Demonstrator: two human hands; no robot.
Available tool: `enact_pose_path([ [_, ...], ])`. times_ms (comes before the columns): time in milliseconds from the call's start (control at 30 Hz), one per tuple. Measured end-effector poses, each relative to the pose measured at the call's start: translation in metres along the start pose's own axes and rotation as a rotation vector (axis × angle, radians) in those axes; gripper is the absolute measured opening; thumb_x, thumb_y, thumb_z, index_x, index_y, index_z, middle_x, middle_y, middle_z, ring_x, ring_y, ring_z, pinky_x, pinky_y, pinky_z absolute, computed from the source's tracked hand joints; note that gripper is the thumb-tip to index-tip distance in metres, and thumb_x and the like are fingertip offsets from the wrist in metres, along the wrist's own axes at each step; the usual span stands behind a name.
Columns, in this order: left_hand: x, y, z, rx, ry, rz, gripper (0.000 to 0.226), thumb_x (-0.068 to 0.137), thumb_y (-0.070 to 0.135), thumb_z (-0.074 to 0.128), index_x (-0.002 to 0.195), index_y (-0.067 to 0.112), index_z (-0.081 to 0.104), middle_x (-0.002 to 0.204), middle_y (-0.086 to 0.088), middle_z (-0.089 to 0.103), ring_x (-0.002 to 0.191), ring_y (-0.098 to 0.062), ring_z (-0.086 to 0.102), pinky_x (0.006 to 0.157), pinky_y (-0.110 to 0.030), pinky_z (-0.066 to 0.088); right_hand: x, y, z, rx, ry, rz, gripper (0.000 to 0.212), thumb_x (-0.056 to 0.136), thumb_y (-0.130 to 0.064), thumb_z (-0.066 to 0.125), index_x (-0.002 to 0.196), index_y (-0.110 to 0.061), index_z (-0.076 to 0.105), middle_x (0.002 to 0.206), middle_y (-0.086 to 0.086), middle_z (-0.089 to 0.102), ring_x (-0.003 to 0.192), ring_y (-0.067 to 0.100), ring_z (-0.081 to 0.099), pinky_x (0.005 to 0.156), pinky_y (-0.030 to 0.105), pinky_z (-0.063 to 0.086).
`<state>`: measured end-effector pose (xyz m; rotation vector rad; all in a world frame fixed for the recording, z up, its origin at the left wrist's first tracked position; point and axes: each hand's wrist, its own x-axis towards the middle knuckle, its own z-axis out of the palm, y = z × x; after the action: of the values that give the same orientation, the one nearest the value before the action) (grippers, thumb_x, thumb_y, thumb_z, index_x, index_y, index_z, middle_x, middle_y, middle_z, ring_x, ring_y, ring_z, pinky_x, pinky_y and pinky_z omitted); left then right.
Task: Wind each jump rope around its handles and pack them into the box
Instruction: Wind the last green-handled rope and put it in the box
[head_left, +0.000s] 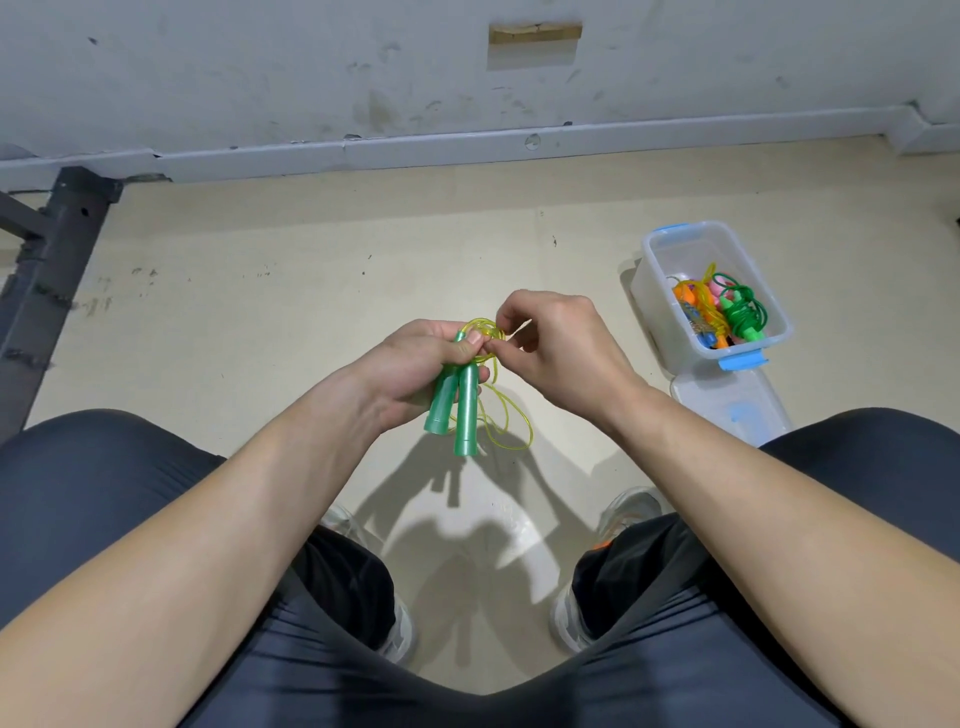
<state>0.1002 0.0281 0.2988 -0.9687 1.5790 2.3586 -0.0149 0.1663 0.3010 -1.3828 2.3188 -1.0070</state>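
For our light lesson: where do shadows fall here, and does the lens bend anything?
Head view: crisp shadows of the left hand, right hand and green handles fall on the floor toward the shoes; the wide lens slightly bows the baseboard.

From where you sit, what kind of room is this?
Probably a bare workroom or storeroom, not a lived-in room: a scuffed white wall, plastic trunking along its foot, and a dark metal frame at the left.
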Motion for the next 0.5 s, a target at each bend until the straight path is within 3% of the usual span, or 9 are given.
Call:
enact_pose_path([
  [100, 0.002, -0.002, -0.002, -0.007, -0.011, 0.011, 0.016, 0.104, 0.013, 0.052, 0.102, 0.004, 0.066, 0.085, -0.006, 0.061, 0.069, -0.016, 0.063, 0.074, -0.030, 0.051, -0.001, 0.002, 0.000, -0.002, 0.025, -0.091, 0.009, 0.088, -0.018, 0.071, 0.091, -0.017, 0.062, 0.085, -0.005, 0.063, 0.076, 0.012, 0.063, 0.070, 0.037, 0.055],
  [267, 0.003, -0.002, -0.003, 0.083, 0.041, 0.049, 0.017, 0.104, 0.011, 0.053, 0.106, 0.002, 0.068, 0.091, -0.005, 0.065, 0.067, -0.014, 0.066, 0.069, -0.026, 0.055, 0.002, 0.007, 0.002, -0.086, 0.010, -0.048, 0.008, 0.088, -0.031, 0.070, 0.090, -0.025, 0.065, 0.092, -0.014, 0.057, 0.085, 0.011, 0.061, 0.070, 0.038, 0.054],
  [367, 0.003, -0.008, 0.000, 0.237, 0.102, 0.119, 0.017, 0.104, 0.011, 0.054, 0.109, 0.004, 0.069, 0.091, -0.005, 0.068, 0.066, -0.014, 0.066, 0.068, -0.025, 0.054, 0.005, 0.010, 0.003, -0.031, -0.060, 0.024, 0.011, 0.086, -0.028, 0.073, 0.086, -0.022, 0.063, 0.094, -0.007, 0.054, 0.087, 0.014, 0.057, 0.071, 0.033, 0.051],
  [433, 0.004, -0.012, 0.001, 0.312, 0.147, 0.166, 0.012, 0.103, 0.012, 0.057, 0.112, 0.012, 0.064, 0.092, -0.006, 0.068, 0.066, -0.016, 0.065, 0.068, -0.027, 0.053, 0.006, 0.010, 0.001, 0.059, -0.106, 0.094, 0.014, 0.084, -0.025, 0.075, 0.081, -0.022, 0.062, 0.093, -0.003, 0.057, 0.086, 0.016, 0.059, 0.073, 0.029, 0.049],
  [500, 0.003, -0.014, 0.001, 0.324, 0.176, 0.191, 0.020, 0.101, 0.012, 0.060, 0.117, 0.023, 0.056, 0.101, -0.010, 0.065, 0.066, -0.016, 0.067, 0.068, -0.028, 0.054, 0.008, 0.011, 0.000, 0.145, -0.155, 0.209, 0.016, 0.083, -0.023, 0.076, 0.076, -0.021, 0.061, 0.087, -0.003, 0.059, 0.079, 0.014, 0.059, 0.069, 0.026, 0.046],
])
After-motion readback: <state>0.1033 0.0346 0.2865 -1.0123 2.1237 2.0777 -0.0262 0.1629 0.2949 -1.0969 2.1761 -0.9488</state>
